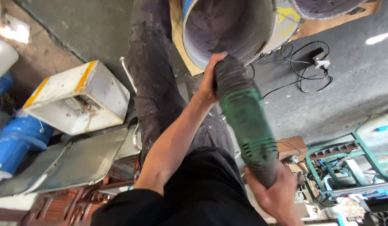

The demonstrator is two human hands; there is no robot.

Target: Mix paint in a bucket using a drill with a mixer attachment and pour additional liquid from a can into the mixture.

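The big metal drum, its curved wall smooth and greyish inside, lay just beyond your forward grip, mouth toward you. The green power tool, ribbed plastic and blurred, ran its long axis from your body straight at the drum's rim. Your left hand was wrapped around its dark nose, nearer the drum; your right hand gripped the rear, probably fully closed.
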